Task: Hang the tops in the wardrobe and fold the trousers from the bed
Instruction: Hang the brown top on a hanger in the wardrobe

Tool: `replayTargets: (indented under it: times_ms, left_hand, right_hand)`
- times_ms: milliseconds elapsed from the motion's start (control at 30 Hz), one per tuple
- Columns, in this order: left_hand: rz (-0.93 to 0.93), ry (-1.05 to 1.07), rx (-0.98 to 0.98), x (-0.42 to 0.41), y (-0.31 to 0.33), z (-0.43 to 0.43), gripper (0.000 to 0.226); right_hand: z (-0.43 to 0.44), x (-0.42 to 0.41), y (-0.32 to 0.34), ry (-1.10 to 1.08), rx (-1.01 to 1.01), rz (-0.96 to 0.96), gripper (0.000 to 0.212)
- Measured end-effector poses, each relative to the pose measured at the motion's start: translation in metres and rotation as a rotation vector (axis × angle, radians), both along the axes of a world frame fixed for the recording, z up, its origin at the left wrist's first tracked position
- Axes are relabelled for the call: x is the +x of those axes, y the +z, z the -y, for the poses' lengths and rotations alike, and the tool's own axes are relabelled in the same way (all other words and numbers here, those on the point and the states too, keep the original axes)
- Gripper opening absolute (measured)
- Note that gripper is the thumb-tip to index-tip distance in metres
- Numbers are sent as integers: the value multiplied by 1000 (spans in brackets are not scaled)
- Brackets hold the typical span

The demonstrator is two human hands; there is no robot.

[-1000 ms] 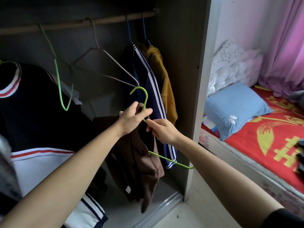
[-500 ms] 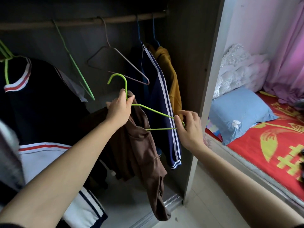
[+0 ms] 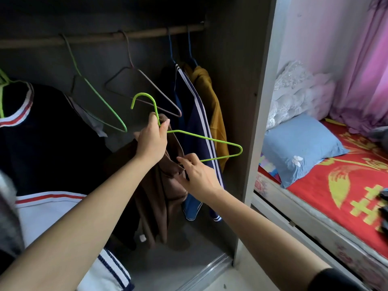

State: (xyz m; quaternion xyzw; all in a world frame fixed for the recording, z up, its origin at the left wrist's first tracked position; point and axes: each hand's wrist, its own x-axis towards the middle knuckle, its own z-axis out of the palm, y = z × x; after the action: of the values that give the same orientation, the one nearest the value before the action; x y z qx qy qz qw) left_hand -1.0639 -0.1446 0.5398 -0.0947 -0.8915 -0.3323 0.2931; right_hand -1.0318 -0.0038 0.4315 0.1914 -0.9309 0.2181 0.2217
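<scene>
Here, one brown top (image 3: 163, 185) hangs bunched in the open wardrobe (image 3: 228, 85), low in the middle of the view. It is plain dull brown, creased, with a small white tag near its hem. It is half threaded on a lime-green hanger (image 3: 210, 140), whose bare right arm sticks out toward three o'clock and whose hook is clear of the rail (image 3: 100, 37).

The left hand (image 3: 152, 141) pinches the hanger's neck between thumb and fingers, with brown cloth gathered under the palm. The right hand (image 3: 197, 175), at five o'clock of the left, pinches the top's fabric just below the hanger's lower wire.

On the rail at twelve o'clock there are two empty hangers – one green (image 3: 98, 97), one grey-brown (image 3: 147, 87). Two blue hooks beside them carry a navy striped top (image 3: 195, 114) and a mustard top (image 3: 214, 106). At nine o'clock a black top with red-and-white trim (image 3: 42, 133) hangs on a third green hanger.

Outside the wardrobe, at three o'clock, the bed (image 3: 336, 185) has a red-and-yellow cover, one blue pillow (image 3: 298, 148) and white lace bedding (image 3: 300, 91), and a pink curtain (image 3: 361, 70) hangs behind it. Dark clothing (image 3: 383, 198) lies at the bed's right edge – too cropped to identify.
</scene>
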Motion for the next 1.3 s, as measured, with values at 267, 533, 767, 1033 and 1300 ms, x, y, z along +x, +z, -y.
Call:
replayTargets:
  times_ms: [267,533,767,1033,1300]
  left_hand:
    - [39,57,51,1,-7,13,18]
    - [78,96,-20,-7,-15,27,20]
    - [16,82,-320,-19,-34,54,33]
    - [14,-26,-372,-11,-41,26,37]
    - [173,-71,-97,3,-36,7,35]
  right_hand:
    - [7,13,-1,330,-97,-66,17]
    - [-48,9,-23,156,147,175,28]
    - [-114,4,-28,-11,173,72,33]
    - [-91,-3,17,68,72,-137,23]
    - [-70,-9,48,59,152,-17,46]
